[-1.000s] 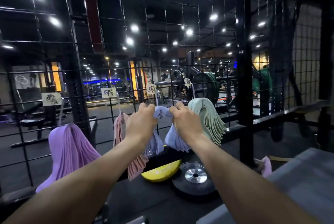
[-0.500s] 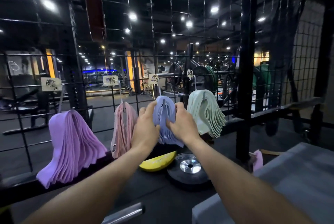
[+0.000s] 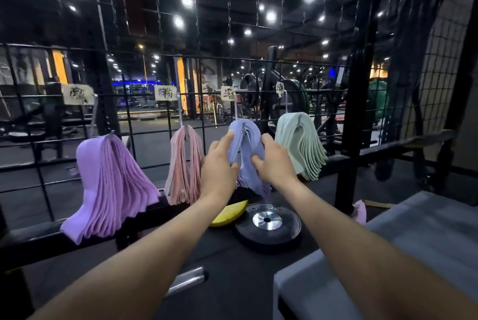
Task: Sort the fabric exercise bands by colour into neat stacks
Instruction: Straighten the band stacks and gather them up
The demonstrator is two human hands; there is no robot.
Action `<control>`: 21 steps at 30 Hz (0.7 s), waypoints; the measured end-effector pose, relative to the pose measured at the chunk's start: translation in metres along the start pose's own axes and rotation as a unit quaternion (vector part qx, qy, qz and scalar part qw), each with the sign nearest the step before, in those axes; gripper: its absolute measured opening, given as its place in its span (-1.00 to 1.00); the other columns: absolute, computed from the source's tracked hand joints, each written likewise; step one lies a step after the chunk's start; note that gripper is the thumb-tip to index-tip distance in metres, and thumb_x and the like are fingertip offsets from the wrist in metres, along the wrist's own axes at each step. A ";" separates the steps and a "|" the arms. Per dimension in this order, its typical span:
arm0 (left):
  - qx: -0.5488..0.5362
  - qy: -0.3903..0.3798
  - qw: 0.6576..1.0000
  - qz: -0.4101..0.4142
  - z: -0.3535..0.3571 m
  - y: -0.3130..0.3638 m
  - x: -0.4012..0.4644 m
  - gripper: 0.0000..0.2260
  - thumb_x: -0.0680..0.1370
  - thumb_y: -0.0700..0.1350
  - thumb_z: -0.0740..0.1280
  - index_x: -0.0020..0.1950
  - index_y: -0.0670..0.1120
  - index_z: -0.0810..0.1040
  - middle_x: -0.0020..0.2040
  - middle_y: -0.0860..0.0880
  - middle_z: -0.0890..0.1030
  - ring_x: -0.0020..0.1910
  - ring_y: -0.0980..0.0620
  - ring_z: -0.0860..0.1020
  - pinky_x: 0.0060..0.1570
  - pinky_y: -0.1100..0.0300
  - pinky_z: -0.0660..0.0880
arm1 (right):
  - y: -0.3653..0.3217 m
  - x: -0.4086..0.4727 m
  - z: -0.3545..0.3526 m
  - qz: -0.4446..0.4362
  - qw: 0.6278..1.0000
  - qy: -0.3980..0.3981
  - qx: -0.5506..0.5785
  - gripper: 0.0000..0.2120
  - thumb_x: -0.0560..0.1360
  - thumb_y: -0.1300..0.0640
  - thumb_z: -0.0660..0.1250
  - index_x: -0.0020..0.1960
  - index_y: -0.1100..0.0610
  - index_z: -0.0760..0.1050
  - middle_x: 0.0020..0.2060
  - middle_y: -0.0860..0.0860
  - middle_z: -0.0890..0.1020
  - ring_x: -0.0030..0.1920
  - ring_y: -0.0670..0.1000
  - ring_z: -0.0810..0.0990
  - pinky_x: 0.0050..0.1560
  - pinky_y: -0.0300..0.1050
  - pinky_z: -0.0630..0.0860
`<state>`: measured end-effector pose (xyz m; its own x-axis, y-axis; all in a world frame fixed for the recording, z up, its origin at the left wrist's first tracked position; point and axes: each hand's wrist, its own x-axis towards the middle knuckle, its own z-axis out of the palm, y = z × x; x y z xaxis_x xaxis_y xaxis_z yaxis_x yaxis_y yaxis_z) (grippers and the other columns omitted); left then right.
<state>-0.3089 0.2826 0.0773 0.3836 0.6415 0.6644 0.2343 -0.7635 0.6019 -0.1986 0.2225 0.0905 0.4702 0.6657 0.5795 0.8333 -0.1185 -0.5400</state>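
Note:
Four bundles of fabric bands hang from hooks on a black wire grid: purple bands (image 3: 108,185) at the left, pink bands (image 3: 185,164), blue bands (image 3: 245,144) and mint green bands (image 3: 300,146) at the right. My left hand (image 3: 219,169) touches the blue bundle's left side, index finger stretched up along it. My right hand (image 3: 274,164) pinches the blue bands from the right, fingers curled into the folds. A paper label hangs above each bundle.
A yellow curved piece (image 3: 229,213) and a black weight plate (image 3: 267,224) lie on the dark shelf below the bands. A pink band (image 3: 360,212) lies beside a grey box (image 3: 413,255) at the right. A black post (image 3: 351,112) stands right of the green bundle.
Both hands have come down from the top of the blue bundle to its sides. The blue bands now hang together on the hook instead of being spread apart.

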 end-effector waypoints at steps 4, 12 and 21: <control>-0.005 -0.022 1.000 -0.001 -0.002 -0.001 0.003 -0.38 0.48 -0.38 0.26 0.47 0.01 0.23 0.27 -0.02 0.39 0.08 0.17 0.35 -0.05 0.44 0.20 | 0.001 -0.004 -0.001 0.017 0.999 -0.044 0.006 -0.70 0.48 0.10 0.31 0.13 0.12 0.28 -0.07 0.15 0.59 -0.06 0.22 0.55 -0.04 0.10 0.51; 0.011 -0.030 0.999 -0.030 -0.015 0.006 0.005 -0.35 0.47 -0.32 0.31 0.48 0.09 0.22 0.25 -0.01 0.43 0.05 0.04 0.49 0.04 0.19 0.43 | -0.009 -0.016 -0.016 0.053 0.995 -0.038 -0.074 -0.74 0.45 0.14 0.31 0.07 0.14 0.31 -0.12 0.06 0.49 -0.06 0.17 0.53 -0.12 -0.03 0.44; 0.046 -0.070 0.996 -0.040 -0.009 0.013 0.004 -0.37 0.54 -0.31 0.27 0.52 0.05 0.12 0.30 -0.09 0.38 0.14 -0.08 0.45 0.00 0.11 0.38 | -0.001 -0.017 -0.018 0.082 0.987 -0.121 -0.072 -0.62 0.53 0.20 0.25 0.33 0.08 0.32 0.15 0.10 0.56 0.15 0.17 0.53 0.19 0.07 0.47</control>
<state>-0.3124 0.2757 0.0915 0.4797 0.6880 0.5446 0.3465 -0.7188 0.6028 -0.2021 0.1979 0.0927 0.5345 0.7825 0.3194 0.7920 -0.3318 -0.5125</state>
